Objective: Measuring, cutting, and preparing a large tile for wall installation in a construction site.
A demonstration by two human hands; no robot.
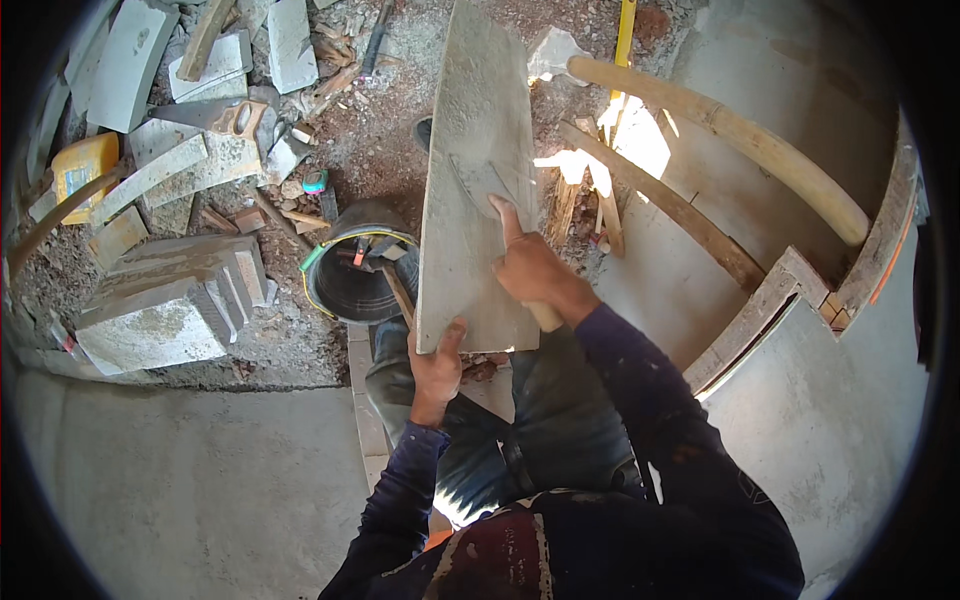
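Observation:
A long grey slab (462,262), thinly smeared with mortar, stretches away from me above my lap. Its near left corner is gripped by my left hand (437,372), thumb on the upper face and fingers hidden underneath. My right hand (540,272) is closed around a trowel (546,316) whose wooden handle end pokes out below the fist. The index finger points forward along the tool, and its grey blade lies against the slab's face, hard to tell from the mortar. Just left of the slab, a black bucket (335,285) holds some tools.
Grey blocks (165,318) stand stacked at left, near a handsaw (238,118) and a yellow container (88,165) among rubble. To the right, a bamboo pole (740,132) and a wooden plank (670,208) slant across, with a curved wall edge (745,325) nearer me.

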